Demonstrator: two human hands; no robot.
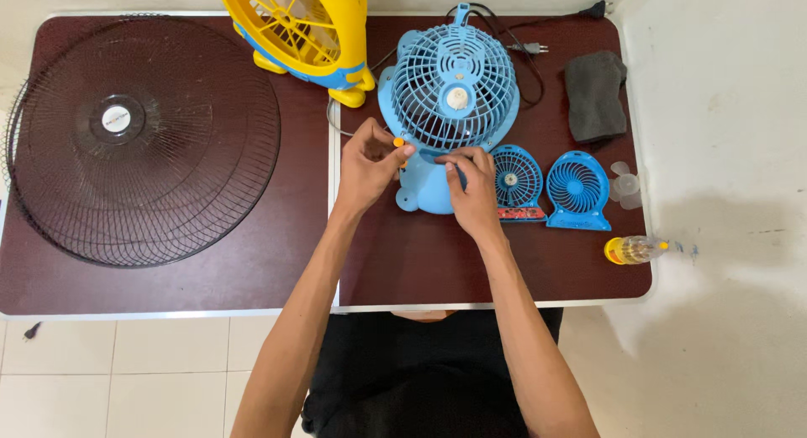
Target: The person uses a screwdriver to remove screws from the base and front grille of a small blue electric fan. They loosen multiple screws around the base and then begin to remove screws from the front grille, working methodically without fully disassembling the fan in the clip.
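At the middle of the dark red counter (252, 270) lies a blue fan (450, 102) on its back, its round grille facing up, and both hands work at the lower edge of that grille. The left hand (368, 162) is closed in a pinch on a small orange tool (399, 143), whose tip meets the fan just beside the grille rim. The right hand (472, 190) rests on the fan's base, the fingers (461, 159) pressed together against the bottom of the grille; whether they pinch something I cannot tell.

Just right of the right hand stand two small blue fans (546, 186) side by side, the nearer one touching the hand. Further right lie a clear propeller (625, 186) and a small oil bottle (635, 250) at the counter edge. A grey cloth (594, 93) is at the far right corner, near a black plug (531, 47). A yellow fan (307, 30) stands behind, and a big black wire grille (143, 139) covers the left side.
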